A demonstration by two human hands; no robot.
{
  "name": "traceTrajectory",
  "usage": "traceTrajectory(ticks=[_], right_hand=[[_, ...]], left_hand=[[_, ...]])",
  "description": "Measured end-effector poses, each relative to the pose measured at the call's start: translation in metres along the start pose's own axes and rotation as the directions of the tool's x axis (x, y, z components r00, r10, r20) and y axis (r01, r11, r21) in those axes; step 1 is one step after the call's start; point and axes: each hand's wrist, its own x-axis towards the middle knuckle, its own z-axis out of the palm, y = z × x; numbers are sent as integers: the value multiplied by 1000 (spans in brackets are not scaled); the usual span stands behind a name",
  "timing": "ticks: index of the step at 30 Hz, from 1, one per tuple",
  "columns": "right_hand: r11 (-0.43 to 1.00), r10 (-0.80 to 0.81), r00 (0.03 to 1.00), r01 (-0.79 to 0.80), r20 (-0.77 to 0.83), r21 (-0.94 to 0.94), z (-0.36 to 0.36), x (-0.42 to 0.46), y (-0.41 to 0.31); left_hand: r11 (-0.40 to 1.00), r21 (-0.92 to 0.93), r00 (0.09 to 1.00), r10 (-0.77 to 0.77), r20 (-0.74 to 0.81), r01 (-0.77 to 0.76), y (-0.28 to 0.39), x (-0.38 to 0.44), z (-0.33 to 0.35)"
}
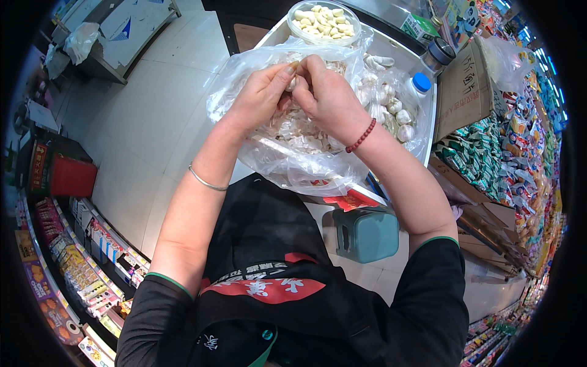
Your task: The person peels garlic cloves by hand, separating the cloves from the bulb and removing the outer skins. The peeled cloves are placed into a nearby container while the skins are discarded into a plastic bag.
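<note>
My left hand (265, 91) and my right hand (323, 91) meet above a clear plastic bag (229, 75). Between their fingertips they grip a piece of garlic (292, 84), largely covered by the fingers. Loose papery garlic skins (298, 133) fill the bag beneath. Behind the hands stands a round clear tub (293, 28) of peeled garlic cloves (324, 22). To the right, another clear bag holds several whole garlic bulbs (394, 105). A white glove (378, 62) lies just above that bag.
A blue-capped container (421, 83) and a dark-lidded jar (439, 52) stand at the right, beside a cardboard box (463, 91) and packaged snacks (477, 156). A teal plastic stool (373, 236) is under the table's near edge. Snack shelves (82, 257) curve along the lower left.
</note>
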Motion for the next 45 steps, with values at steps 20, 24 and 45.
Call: traceTrajectory(ticks=[20,24,45], right_hand=[[897,151,984,-177,95,406,-4,5,15],[938,52,997,-69,59,341,-1,4,21],[973,-18,999,29,-51,231,-10,8,32]], left_hand=[[997,-64,993,25,-119,-33,6,0,1],[993,-113,995,1,-103,-13,8,0,-1],[997,69,978,49,-201,-36,9,-1,0]])
